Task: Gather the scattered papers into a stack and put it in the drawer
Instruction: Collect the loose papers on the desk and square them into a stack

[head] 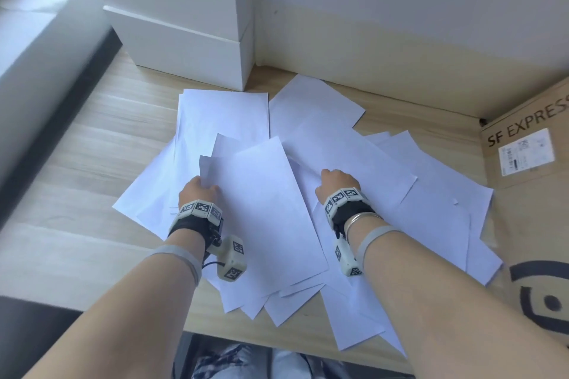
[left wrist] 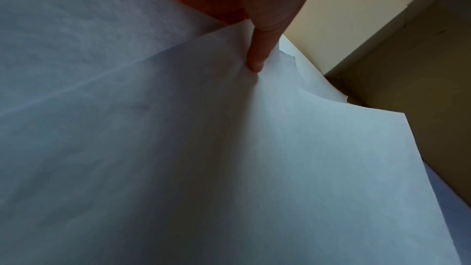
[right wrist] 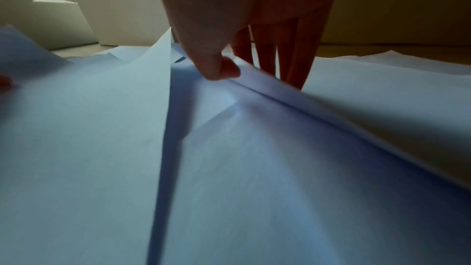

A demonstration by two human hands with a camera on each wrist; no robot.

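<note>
Several white paper sheets [head: 271,194] lie fanned and overlapping on the wooden desk [head: 77,163]. My left hand [head: 204,183] grips the left edge of the middle sheets, and one corner curls up above it. In the left wrist view a finger [left wrist: 254,61] presses into the lifted sheets [left wrist: 305,148]. My right hand [head: 326,174] pinches the edge of a sheet on the right side of the pile. The right wrist view shows its thumb [right wrist: 216,67] on top of that raised edge [right wrist: 318,104] and the fingers behind it. A white drawer unit [head: 184,40] stands at the back left.
A brown cardboard box [head: 529,163] marked SF EXPRESS stands at the right, touching the outer sheets. A pale wall [head: 400,9] runs behind the desk. The desk's front edge [head: 277,344] is close to my lap, and some sheets reach it.
</note>
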